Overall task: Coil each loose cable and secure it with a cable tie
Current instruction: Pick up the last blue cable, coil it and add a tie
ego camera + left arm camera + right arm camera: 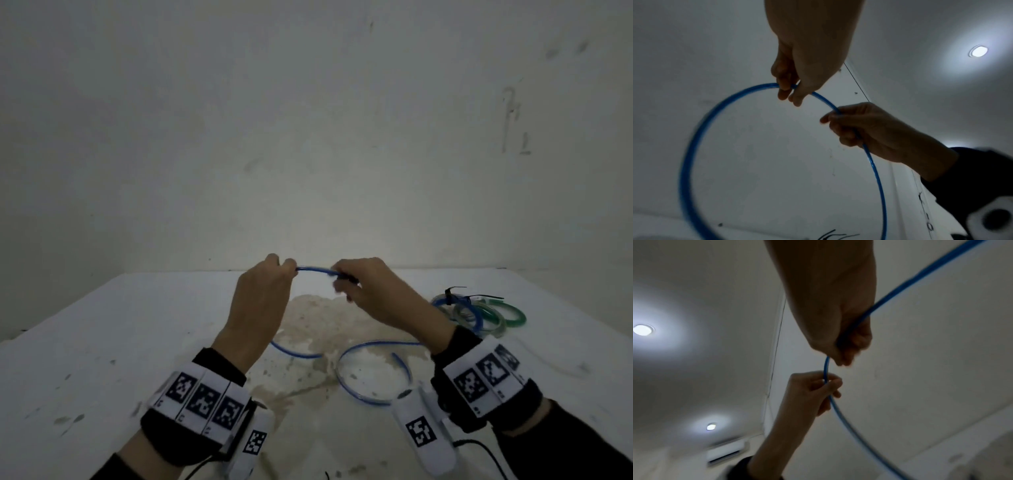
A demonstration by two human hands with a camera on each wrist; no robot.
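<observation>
A loose blue cable (373, 346) lies in loops on the white table (102, 342), and a short stretch of it (313, 270) is lifted between my hands. My left hand (263, 294) pinches the blue cable (719, 104) between thumb and fingers (785, 91). My right hand (370, 291) grips the same cable (900, 287) in curled fingers (851, 344) a little to the right. A small dark piece (349, 278) shows at my right fingers; I cannot tell what it is. In the right wrist view my left hand (813, 389) holds the cable just below.
Coiled blue, clear and green cables (479, 311) bound with black cable ties (455, 294) lie at the right of the table. A brown stain (325, 318) covers the table's middle. The wall (308, 137) stands right behind the table's far edge.
</observation>
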